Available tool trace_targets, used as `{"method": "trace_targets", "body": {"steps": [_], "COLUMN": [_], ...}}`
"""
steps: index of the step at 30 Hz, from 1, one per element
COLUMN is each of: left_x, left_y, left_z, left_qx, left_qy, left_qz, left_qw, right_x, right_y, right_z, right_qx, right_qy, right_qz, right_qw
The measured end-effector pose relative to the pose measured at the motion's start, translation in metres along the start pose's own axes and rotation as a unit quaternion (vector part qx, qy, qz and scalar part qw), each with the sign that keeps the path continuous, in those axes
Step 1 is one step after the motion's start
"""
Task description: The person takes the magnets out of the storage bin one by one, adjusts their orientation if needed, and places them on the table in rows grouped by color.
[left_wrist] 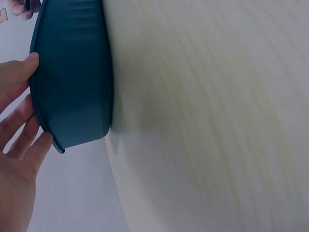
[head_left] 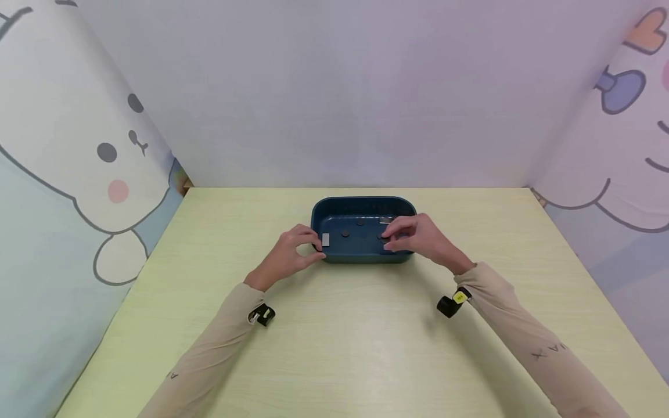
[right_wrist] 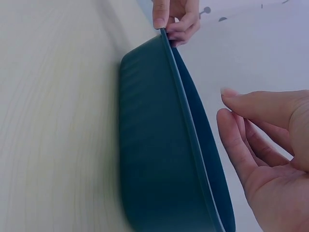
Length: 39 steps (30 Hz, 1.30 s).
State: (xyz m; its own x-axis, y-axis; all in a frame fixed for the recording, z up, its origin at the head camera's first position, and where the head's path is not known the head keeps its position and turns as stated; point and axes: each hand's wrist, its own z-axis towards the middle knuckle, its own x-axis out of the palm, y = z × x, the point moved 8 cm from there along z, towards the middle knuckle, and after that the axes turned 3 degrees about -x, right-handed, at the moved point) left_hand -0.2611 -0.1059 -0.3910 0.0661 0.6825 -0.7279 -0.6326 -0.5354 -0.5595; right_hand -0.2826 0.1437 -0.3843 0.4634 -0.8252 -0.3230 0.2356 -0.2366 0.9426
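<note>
A dark blue rectangular plastic bin [head_left: 360, 259] with rounded corners stands on the table. My left hand [head_left: 292, 254] grips its near left corner, thumb on the outer wall and fingers over the rim, also seen in the left wrist view. Above the bin's right part, my right hand [head_left: 418, 237] has thumb and forefinger brought together at a small dark disc [head_left: 383, 237]. The left wrist view shows a dark piece between those fingers; in the right wrist view it is hidden. Inside the bin lie two more dark discs [head_left: 345, 234] and a small white rectangle [head_left: 326, 240].
Another small, light-edged rectangle [head_left: 385, 220] lies in the bin near the right fingers. The pale wooden table [head_left: 355, 348] reaches back to a whitish cloth wall [head_left: 360, 116]. Cartoon-printed cloths hang at both sides. A black wrist camera [head_left: 453, 303] sits at the right wrist.
</note>
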Motion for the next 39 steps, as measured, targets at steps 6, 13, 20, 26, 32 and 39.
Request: {"method": "trace_targets", "body": {"steps": [6, 13, 20, 26, 32, 39], "left_x": [-0.001, -0.002, -0.001, -0.001, -0.001, -0.002], "left_y": [-0.002, -0.005, -0.005, -0.004, -0.004, -0.003], "left_z": [-0.001, -0.002, -0.002, -0.001, -0.001, -0.002], "left_qx": [0.013, 0.04, 0.049, 0.042, 0.036, 0.038], "left_qy": [-0.005, -0.026, -0.033, -0.029, -0.026, -0.028], "left_qz": [0.005, 0.014, 0.02, 0.022, 0.018, 0.016], "left_qw": [0.9999, 0.9988, 0.998, 0.9985, 0.9989, 0.9988], "right_x": [-0.008, -0.019, -0.028, -0.032, -0.037, -0.045], "right_y": [0.008, 0.009, 0.008, 0.005, 0.002, 0.0], "right_z": [-0.007, -0.017, -0.026, -0.033, -0.039, -0.046], "right_qx": [-0.009, -0.011, -0.007, -0.013, -0.01, -0.012], "right_qy": [-0.008, -0.022, -0.037, -0.043, -0.051, -0.068], "right_qz": [-0.021, -0.036, -0.044, -0.035, -0.026, -0.034], "right_qw": [0.9997, 0.999, 0.9983, 0.9984, 0.9983, 0.997]}}
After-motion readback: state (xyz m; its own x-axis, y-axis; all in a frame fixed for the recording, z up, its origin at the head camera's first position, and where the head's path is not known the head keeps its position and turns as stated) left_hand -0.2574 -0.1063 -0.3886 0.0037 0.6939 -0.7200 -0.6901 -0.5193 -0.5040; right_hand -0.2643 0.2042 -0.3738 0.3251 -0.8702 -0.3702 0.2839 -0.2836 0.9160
